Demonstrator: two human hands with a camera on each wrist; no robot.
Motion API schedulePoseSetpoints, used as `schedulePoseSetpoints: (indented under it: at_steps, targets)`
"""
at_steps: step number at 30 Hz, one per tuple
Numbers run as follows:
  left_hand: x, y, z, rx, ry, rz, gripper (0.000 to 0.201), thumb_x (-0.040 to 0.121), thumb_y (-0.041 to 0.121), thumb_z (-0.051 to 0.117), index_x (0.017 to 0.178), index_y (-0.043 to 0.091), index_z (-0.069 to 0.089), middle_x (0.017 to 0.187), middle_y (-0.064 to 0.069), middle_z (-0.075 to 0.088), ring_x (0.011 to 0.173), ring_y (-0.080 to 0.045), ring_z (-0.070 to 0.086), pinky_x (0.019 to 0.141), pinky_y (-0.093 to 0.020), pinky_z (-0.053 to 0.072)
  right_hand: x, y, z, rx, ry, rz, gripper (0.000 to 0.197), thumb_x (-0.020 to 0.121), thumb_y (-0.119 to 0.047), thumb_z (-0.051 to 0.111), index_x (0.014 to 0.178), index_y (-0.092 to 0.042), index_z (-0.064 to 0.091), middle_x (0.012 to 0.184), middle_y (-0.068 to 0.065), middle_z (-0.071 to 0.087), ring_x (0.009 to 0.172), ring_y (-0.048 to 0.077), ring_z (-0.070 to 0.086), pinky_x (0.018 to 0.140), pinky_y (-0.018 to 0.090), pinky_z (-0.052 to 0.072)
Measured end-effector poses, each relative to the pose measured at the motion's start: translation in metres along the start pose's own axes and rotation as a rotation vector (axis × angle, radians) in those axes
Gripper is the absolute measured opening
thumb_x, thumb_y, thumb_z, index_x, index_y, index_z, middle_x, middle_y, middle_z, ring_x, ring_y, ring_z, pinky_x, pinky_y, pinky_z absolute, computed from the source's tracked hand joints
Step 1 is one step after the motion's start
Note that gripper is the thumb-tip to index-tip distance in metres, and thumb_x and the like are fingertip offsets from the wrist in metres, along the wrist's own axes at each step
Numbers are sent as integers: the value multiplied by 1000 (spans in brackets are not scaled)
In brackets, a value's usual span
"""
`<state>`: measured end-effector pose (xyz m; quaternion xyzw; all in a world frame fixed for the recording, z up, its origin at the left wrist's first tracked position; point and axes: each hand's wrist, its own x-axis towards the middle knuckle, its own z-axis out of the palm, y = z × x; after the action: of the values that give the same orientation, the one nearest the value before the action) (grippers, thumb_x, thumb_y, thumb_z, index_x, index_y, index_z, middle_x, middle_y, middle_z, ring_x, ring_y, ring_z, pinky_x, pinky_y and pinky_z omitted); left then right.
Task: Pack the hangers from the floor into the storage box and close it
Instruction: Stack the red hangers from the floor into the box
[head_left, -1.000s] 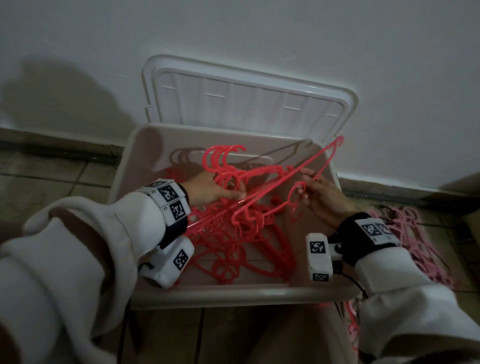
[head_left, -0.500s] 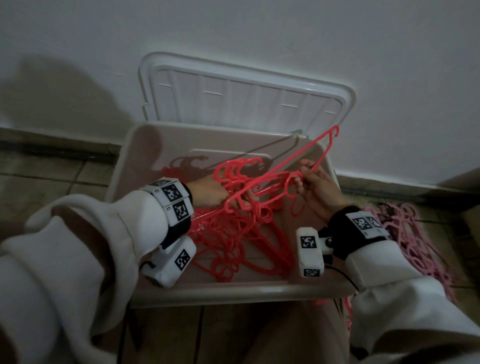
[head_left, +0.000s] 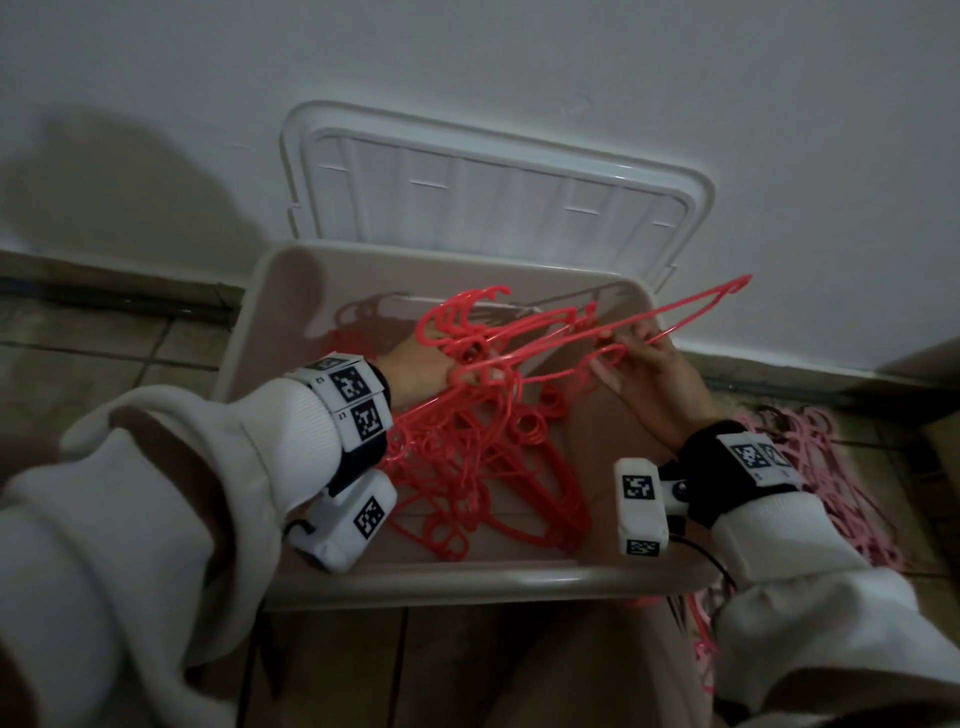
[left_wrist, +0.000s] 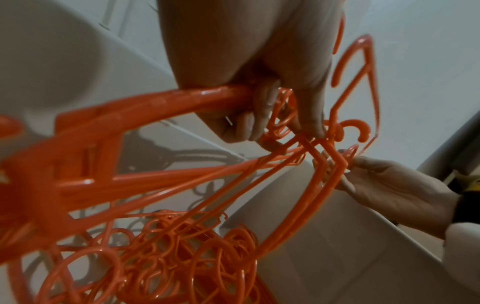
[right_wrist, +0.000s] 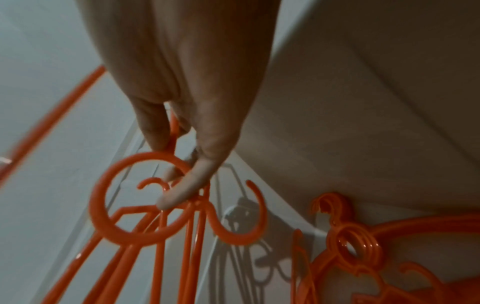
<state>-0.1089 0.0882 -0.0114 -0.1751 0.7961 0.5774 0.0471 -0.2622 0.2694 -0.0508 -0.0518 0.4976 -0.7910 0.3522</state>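
Observation:
A beige storage box (head_left: 498, 582) stands open on the floor, with a tangled heap of red hangers (head_left: 483, 467) inside. Its white lid (head_left: 493, 197) leans upright against the wall behind. My left hand (head_left: 421, 371) grips a bunch of red hangers (left_wrist: 161, 115) near their hooks, held above the heap. My right hand (head_left: 639, 374) pinches the thin bars of the same bunch (right_wrist: 171, 205) at the box's right side. One hanger's corner (head_left: 727, 288) sticks out past the right rim.
A pile of pink hangers (head_left: 831, 483) lies on the tiled floor right of the box. The white wall (head_left: 519, 62) and a dark skirting strip run behind the box. My knees are in front of the box's near rim.
Both hands have shifted the held bunch toward the right and back; the hooks have risen near the box's back wall and the hanger corner now pokes further beyond the right rim.

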Motion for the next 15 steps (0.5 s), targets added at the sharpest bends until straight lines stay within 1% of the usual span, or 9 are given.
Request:
schedulePoseSetpoints:
  at_steps: [2,3,4,5,7,9,11,13,15]
  targets:
    - [3,-1,-1,-58,43,45,22,86,0,59,106,-10,59,37,11,51,41,20,48,49,3,35,1,0,-5,26,3,25,26,56,-12,71,61,-23,48,66,-4,62,68,6,64,59,21,54]
    - [5,-3,-1,-78,61,69,29,85,-1,60,113,-7,58,58,17,60,49,22,51,53,4,37,1,1,-6,50,-15,25,30,50,-14,77,58,-24,50,63,-5,61,64,6,63,59,19,53]
    - [6,-5,-3,-80,66,79,29,84,-1,61,113,-4,59,75,13,62,56,23,53,58,5,38,1,0,-5,63,-44,15,34,46,-16,82,59,-24,52,61,-5,60,60,6,62,58,18,52]
    - [6,-4,-5,-67,58,75,24,84,0,61,108,-1,61,82,10,61,60,22,55,62,4,39,2,1,-5,70,-67,-3,38,44,-18,86,61,-23,53,59,-4,58,58,7,60,57,17,50]
    - [5,-6,-6,-52,30,53,6,84,5,62,89,7,65,77,10,60,64,13,57,74,-3,44,4,3,-2,85,-90,-52,36,45,-18,87,63,-23,57,58,-4,56,55,8,57,56,17,49]
    - [5,-6,-6,-51,2,52,5,83,12,63,88,12,66,81,10,62,77,2,58,91,-24,45,2,1,2,111,-96,-77,26,47,-12,81,61,-24,62,58,-5,58,57,7,60,57,18,51]
    - [4,-7,-8,-27,-25,27,11,82,22,64,90,16,67,87,10,63,88,-8,59,97,-33,41,1,-1,3,116,-113,-73,24,45,-11,78,60,-25,65,60,-5,62,66,8,66,61,18,53]
    - [4,-6,-10,-22,-51,7,13,76,37,69,85,27,67,90,8,65,98,-19,60,102,-41,40,1,-1,2,119,-141,-59,33,40,-12,85,62,-25,65,63,-4,65,74,10,68,65,19,55]
    - [5,-6,-11,-31,-73,4,8,77,35,69,82,31,65,89,7,66,95,-19,61,101,-40,41,1,0,0,135,-125,-51,43,33,-14,89,65,-24,62,64,-2,66,76,12,69,67,20,55]
